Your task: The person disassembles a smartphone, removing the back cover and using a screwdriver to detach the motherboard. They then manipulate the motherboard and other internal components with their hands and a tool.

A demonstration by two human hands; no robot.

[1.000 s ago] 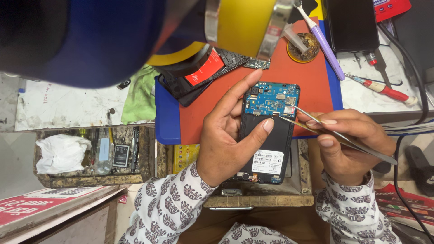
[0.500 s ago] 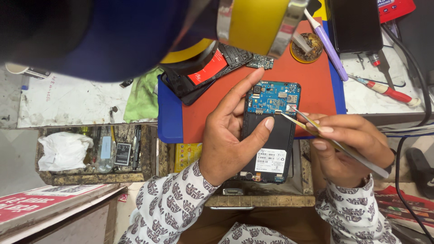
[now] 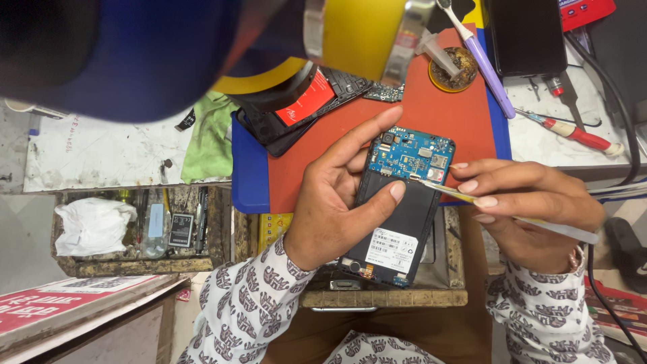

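Two hands are seen at centre frame, the left hand (image 3: 337, 209) and the right hand (image 3: 532, 209). One opened phone (image 3: 401, 202) is counted, and one pair of tweezers (image 3: 499, 212). One toothbrush (image 3: 475, 50) and one red-handled screwdriver (image 3: 573, 133) are seen at upper right.

Opened phone held over the orange mat

Left hand (image 3: 330, 209) gripped the phone (image 3: 401, 205), back cover off, blue circuit board (image 3: 412, 154) exposed. Right hand (image 3: 532, 205) pinched tweezers (image 3: 472, 200), tips touching the board. Orange mat (image 3: 438, 111) lay beneath.
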